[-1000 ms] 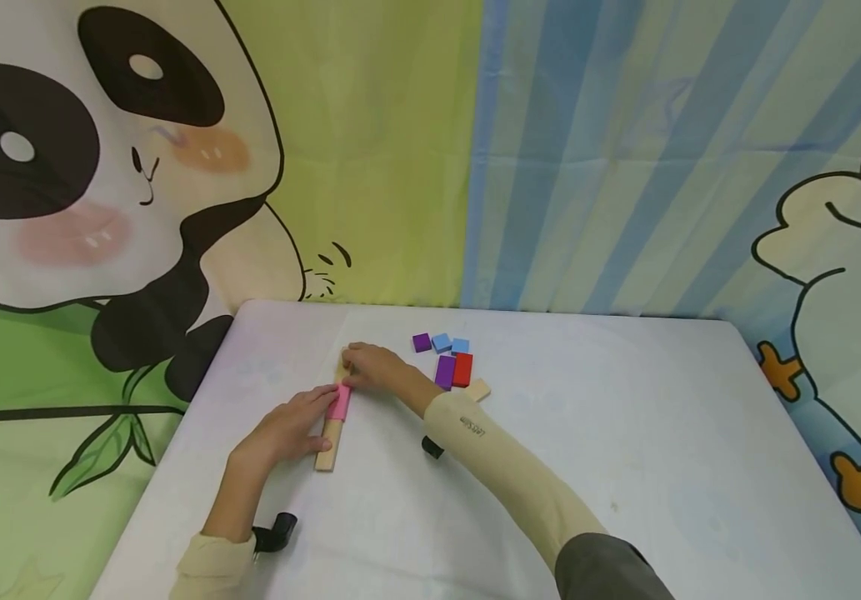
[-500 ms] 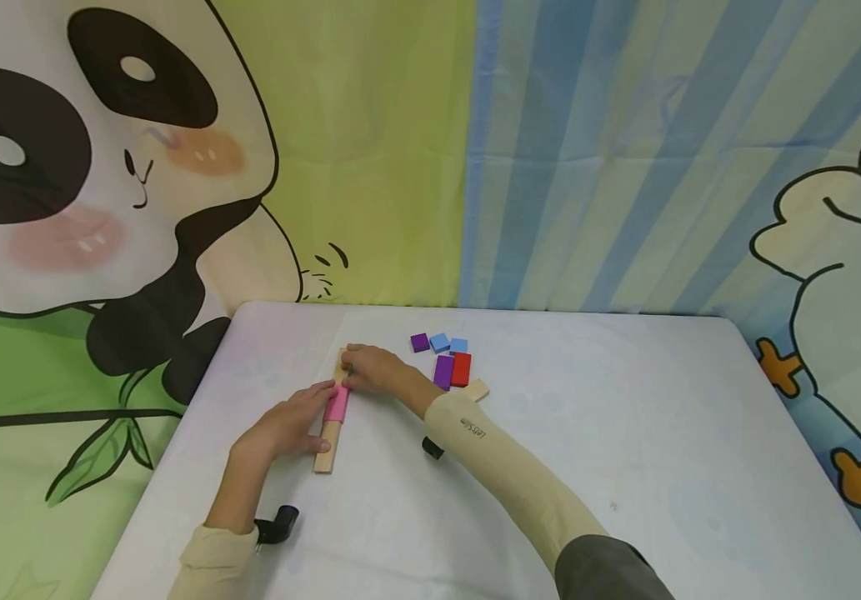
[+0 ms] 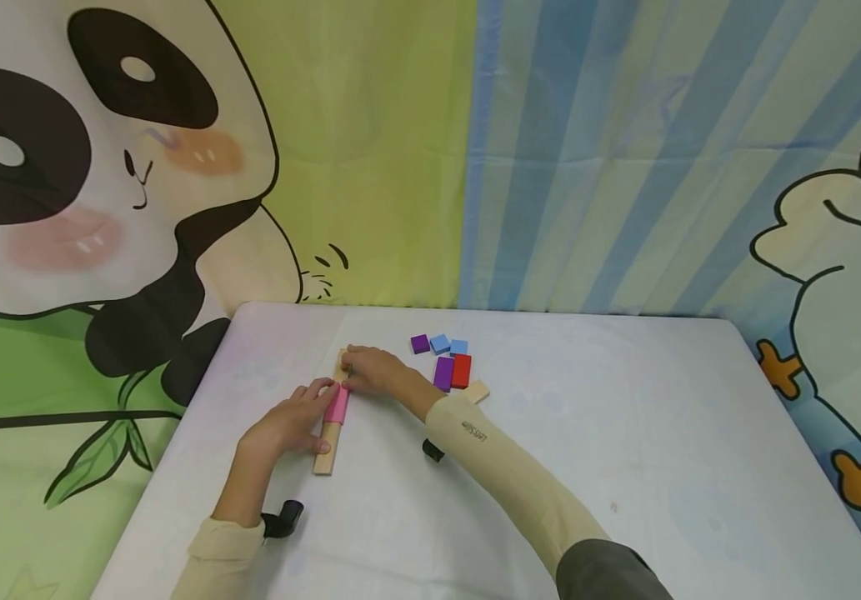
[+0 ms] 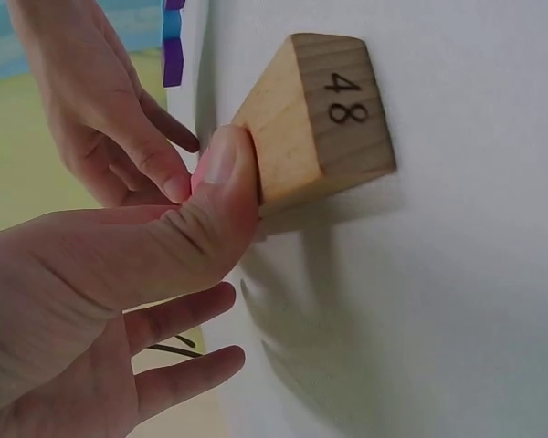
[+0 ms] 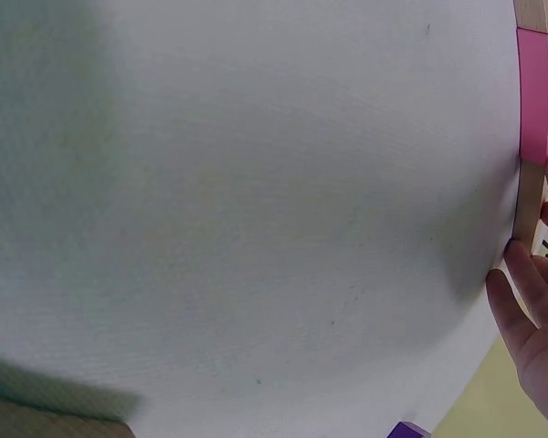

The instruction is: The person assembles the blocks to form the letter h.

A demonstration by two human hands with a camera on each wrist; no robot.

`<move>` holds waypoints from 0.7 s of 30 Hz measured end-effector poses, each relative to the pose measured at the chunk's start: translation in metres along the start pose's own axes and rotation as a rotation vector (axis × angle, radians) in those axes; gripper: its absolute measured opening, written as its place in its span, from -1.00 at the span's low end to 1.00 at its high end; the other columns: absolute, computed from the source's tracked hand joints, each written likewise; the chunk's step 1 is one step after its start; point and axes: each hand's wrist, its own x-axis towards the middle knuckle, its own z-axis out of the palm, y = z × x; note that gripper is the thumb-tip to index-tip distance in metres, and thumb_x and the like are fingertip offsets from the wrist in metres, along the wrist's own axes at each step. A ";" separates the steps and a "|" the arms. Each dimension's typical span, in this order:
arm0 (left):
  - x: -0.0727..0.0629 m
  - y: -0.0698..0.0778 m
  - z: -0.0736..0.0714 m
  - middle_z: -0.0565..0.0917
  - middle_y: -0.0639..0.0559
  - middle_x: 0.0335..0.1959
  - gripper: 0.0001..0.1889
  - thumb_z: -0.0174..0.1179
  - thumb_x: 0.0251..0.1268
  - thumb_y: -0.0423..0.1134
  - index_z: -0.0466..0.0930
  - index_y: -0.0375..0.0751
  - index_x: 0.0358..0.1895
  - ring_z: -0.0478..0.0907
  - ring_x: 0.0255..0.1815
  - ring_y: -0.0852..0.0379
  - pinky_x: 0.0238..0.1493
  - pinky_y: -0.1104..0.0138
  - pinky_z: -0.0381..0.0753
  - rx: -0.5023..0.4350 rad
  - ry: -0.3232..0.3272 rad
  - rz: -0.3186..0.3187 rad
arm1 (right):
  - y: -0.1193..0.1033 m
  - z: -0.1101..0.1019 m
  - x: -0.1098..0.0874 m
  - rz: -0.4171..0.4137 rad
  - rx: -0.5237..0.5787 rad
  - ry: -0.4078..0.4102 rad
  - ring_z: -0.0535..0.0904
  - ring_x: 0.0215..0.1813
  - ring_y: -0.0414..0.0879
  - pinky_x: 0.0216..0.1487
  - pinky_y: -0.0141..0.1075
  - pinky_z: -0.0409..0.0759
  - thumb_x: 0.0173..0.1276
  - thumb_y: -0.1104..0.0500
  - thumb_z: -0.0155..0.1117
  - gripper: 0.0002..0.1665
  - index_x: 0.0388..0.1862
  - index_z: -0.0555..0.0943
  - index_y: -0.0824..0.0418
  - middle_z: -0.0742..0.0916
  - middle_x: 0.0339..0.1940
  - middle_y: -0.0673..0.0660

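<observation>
A row of three wooden blocks lies end to end on the left part of the table: a plain near block (image 4: pixel 338 119) marked 48, a pink block (image 3: pixel 336 406) in the middle and a plain far block (image 5: pixel 529 203). My left hand (image 3: pixel 289 427) lies along the row's left side. Its thumb presses on the near block and its fingertips touch the pink one; the other fingers reach out loosely. Bent over the far block, my right hand (image 3: pixel 376 369) pinches it beside the pink block. The hand partly hides that block in the head view.
Right of the row lie a small purple block (image 3: pixel 419 343), two light blue blocks (image 3: pixel 440 343), a long purple block (image 3: pixel 443 372), a red block (image 3: pixel 461 371) and a plain block (image 3: pixel 478 391), partly behind the right sleeve. A patterned curtain (image 3: pixel 370 167) hangs behind the table (image 3: pixel 625 433).
The left hand's index finger bends more, and its wrist has shifted slightly right. My right hand and the row keep nearly the same place.
</observation>
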 end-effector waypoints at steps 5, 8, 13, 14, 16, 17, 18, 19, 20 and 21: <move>0.002 -0.001 0.001 0.19 -0.21 0.45 0.03 0.51 -0.12 -0.09 0.15 -0.27 0.48 0.29 0.36 -0.21 0.19 -0.10 0.51 0.015 0.003 0.000 | 0.000 -0.001 0.000 -0.012 0.004 -0.018 0.34 0.49 -0.09 0.42 -0.25 0.40 0.37 -0.07 0.25 -0.64 0.06 0.58 0.03 0.53 0.39 0.05; 0.005 -0.002 0.002 0.20 -0.21 0.44 0.02 0.52 -0.13 -0.11 0.16 -0.27 0.47 0.29 0.36 -0.22 0.18 -0.11 0.51 0.022 0.011 -0.002 | -0.003 -0.009 -0.012 -0.014 0.022 -0.023 0.28 0.53 -0.04 0.48 -0.22 0.32 0.41 -0.01 0.22 -0.55 0.24 0.53 0.07 0.43 0.47 0.10; 0.007 0.002 0.006 0.22 -0.21 0.43 0.02 0.54 -0.14 -0.14 0.18 -0.27 0.45 0.29 0.36 -0.24 0.20 -0.12 0.50 0.034 0.012 -0.013 | -0.001 -0.029 -0.057 0.004 0.108 0.063 0.22 0.55 0.05 0.49 -0.10 0.30 0.43 0.01 0.19 -0.41 0.40 0.40 0.07 0.27 0.56 0.18; 0.008 0.003 0.006 0.23 -0.21 0.42 0.02 0.54 -0.15 -0.14 0.18 -0.28 0.45 0.30 0.35 -0.24 0.21 -0.12 0.49 0.042 0.011 -0.011 | 0.000 -0.033 -0.070 0.011 0.119 0.092 0.24 0.54 0.06 0.47 -0.08 0.32 0.43 0.01 0.20 -0.42 0.39 0.40 0.08 0.29 0.54 0.18; 0.008 0.006 0.005 0.24 -0.23 0.41 0.01 0.54 -0.14 -0.15 0.19 -0.30 0.44 0.31 0.34 -0.23 0.23 -0.11 0.48 0.060 0.014 -0.004 | 0.006 -0.039 -0.100 0.040 0.130 0.142 0.29 0.51 0.07 0.43 -0.04 0.38 0.42 0.00 0.21 -0.44 0.36 0.44 0.11 0.37 0.50 0.19; 0.008 0.007 0.004 0.25 -0.23 0.40 0.01 0.54 -0.14 -0.16 0.19 -0.31 0.44 0.31 0.33 -0.23 0.24 -0.10 0.47 0.067 0.017 -0.002 | 0.008 -0.040 -0.116 0.071 0.130 0.165 0.31 0.49 0.07 0.41 -0.02 0.41 0.41 0.00 0.22 -0.45 0.33 0.46 0.11 0.40 0.47 0.17; 0.007 0.008 0.002 0.25 -0.24 0.39 0.00 0.55 -0.14 -0.16 0.20 -0.33 0.43 0.31 0.33 -0.23 0.23 -0.10 0.47 0.076 0.021 0.001 | 0.012 -0.040 -0.132 0.109 0.133 0.186 0.33 0.48 0.07 0.38 0.00 0.43 0.40 0.00 0.23 -0.46 0.32 0.48 0.12 0.43 0.45 0.17; 0.007 0.010 0.001 0.26 -0.25 0.39 -0.01 0.55 -0.14 -0.17 0.20 -0.34 0.42 0.32 0.32 -0.23 0.24 -0.10 0.47 0.081 0.024 0.001 | 0.014 -0.039 -0.147 0.152 0.138 0.207 0.36 0.45 0.08 0.35 0.02 0.46 0.38 0.00 0.26 -0.46 0.30 0.50 0.12 0.46 0.42 0.16; 0.006 0.011 -0.001 0.27 -0.26 0.37 -0.01 0.55 -0.15 -0.18 0.22 -0.35 0.41 0.32 0.31 -0.24 0.23 -0.10 0.47 0.090 0.025 0.004 | 0.018 -0.036 -0.161 0.191 0.144 0.230 0.39 0.42 0.09 0.30 0.03 0.50 0.36 0.01 0.28 -0.46 0.28 0.51 0.14 0.49 0.39 0.16; 0.005 0.011 -0.002 0.27 -0.26 0.37 -0.02 0.55 -0.16 -0.19 0.22 -0.37 0.40 0.32 0.31 -0.24 0.23 -0.10 0.46 0.088 0.025 0.000 | 0.020 -0.033 -0.173 0.229 0.153 0.248 0.42 0.38 0.10 0.25 0.03 0.55 0.33 0.03 0.32 -0.45 0.27 0.52 0.15 0.51 0.36 0.16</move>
